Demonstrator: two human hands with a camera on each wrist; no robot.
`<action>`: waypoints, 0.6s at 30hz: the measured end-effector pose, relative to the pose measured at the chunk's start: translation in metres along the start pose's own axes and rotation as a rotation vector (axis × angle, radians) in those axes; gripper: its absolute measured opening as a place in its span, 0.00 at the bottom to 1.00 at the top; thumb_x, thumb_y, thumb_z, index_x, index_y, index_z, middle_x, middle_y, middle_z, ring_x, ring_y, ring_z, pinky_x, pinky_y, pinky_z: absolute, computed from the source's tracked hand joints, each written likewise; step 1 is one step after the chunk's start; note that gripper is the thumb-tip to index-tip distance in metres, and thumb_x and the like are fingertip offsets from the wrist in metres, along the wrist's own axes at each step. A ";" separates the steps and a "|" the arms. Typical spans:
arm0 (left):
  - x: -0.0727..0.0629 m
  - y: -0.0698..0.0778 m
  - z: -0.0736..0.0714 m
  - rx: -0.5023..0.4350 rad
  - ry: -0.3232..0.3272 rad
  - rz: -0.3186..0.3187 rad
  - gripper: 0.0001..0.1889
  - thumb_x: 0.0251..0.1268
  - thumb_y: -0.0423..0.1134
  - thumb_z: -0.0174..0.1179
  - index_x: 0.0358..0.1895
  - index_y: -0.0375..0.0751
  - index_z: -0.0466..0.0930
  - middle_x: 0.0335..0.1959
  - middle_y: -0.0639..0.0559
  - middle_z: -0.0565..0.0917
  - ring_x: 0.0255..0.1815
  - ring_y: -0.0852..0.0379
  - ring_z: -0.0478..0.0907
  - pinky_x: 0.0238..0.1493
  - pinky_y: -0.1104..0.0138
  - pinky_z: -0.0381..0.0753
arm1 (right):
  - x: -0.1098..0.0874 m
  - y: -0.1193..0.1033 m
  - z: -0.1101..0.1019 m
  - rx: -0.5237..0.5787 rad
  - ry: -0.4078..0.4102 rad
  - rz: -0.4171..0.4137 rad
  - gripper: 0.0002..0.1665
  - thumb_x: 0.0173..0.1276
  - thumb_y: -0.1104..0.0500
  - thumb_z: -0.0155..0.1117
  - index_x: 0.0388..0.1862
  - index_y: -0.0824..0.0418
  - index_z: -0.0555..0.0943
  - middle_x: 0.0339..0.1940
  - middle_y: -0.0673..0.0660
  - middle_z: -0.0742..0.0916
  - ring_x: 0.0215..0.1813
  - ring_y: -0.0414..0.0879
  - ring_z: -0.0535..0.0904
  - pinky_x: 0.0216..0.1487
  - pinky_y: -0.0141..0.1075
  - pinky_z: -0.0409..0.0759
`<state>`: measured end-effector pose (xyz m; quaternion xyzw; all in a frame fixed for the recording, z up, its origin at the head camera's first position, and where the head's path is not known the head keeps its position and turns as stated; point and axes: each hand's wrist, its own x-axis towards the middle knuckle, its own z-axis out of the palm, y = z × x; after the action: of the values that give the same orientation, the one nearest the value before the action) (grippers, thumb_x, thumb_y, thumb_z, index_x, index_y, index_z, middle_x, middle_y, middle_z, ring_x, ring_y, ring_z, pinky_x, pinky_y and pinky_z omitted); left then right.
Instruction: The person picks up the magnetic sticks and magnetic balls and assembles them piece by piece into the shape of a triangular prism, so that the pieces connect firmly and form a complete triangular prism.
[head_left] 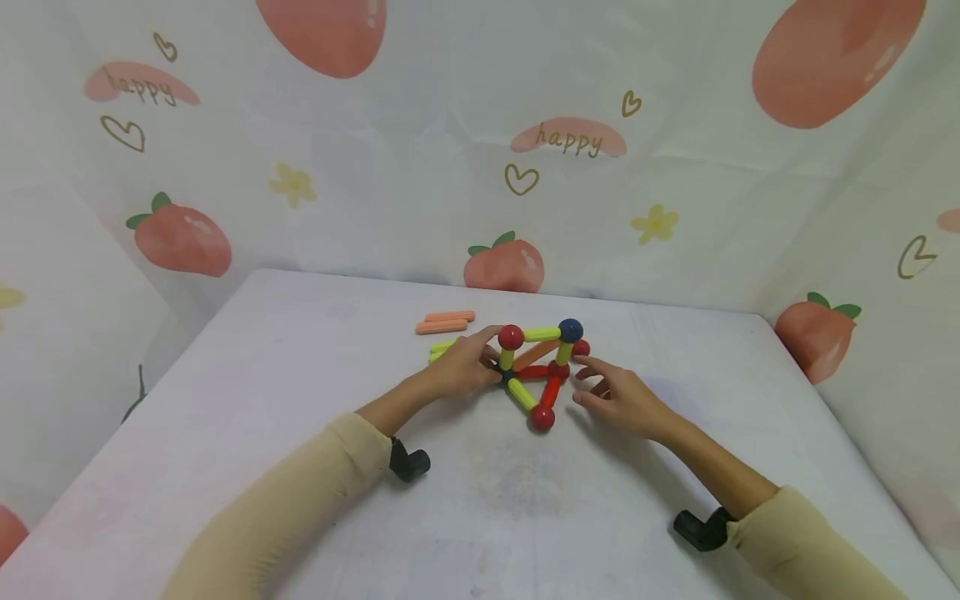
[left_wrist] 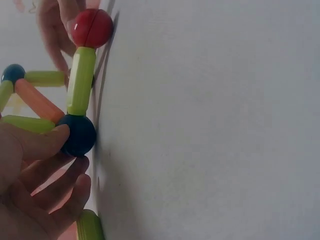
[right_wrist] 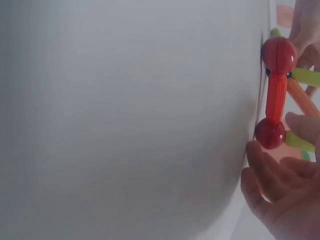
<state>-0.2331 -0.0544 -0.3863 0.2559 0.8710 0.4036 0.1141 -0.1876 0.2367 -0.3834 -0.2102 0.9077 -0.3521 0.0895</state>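
- Left hand (head_left: 467, 364) pinching the dark blue ball (left_wrist: 79, 136) low on the structure!
- Right hand (head_left: 622, 402), fingers loose, gripping nothing, just beside a red ball (right_wrist: 270, 133).
- Ball-and-stick structure (head_left: 522, 395) stands on the table (head_left: 480, 508), between both hands.

Looks like a curtained-off tabletop booth. Shows fruit-printed cloth (head_left: 405, 167) hanging beyond the left hand (head_left: 465, 367) and a pale table (head_left: 495, 533) beneath it.

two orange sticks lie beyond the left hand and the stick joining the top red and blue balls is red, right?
Not quite: the head view shows the stick joining the top red ball and blue ball is yellow-green, not red. The two orange sticks do lie beyond the left hand.
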 end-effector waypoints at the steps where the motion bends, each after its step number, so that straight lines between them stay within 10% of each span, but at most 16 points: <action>1: 0.001 -0.001 0.000 0.006 -0.002 0.002 0.38 0.63 0.27 0.65 0.74 0.46 0.60 0.54 0.45 0.85 0.55 0.52 0.82 0.62 0.56 0.76 | 0.004 -0.001 0.000 0.005 0.003 0.003 0.35 0.70 0.58 0.66 0.72 0.67 0.67 0.59 0.66 0.81 0.47 0.53 0.85 0.48 0.42 0.85; 18: -0.003 -0.007 -0.016 -0.025 0.067 0.033 0.37 0.63 0.28 0.65 0.75 0.42 0.60 0.53 0.41 0.85 0.53 0.51 0.83 0.54 0.59 0.82 | 0.031 -0.003 0.006 0.025 0.005 0.039 0.23 0.71 0.63 0.63 0.63 0.68 0.75 0.57 0.65 0.82 0.40 0.48 0.79 0.43 0.34 0.81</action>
<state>-0.2396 -0.0699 -0.3809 0.2551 0.8649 0.4246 0.0813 -0.2124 0.2170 -0.3865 -0.1903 0.9073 -0.3622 0.0968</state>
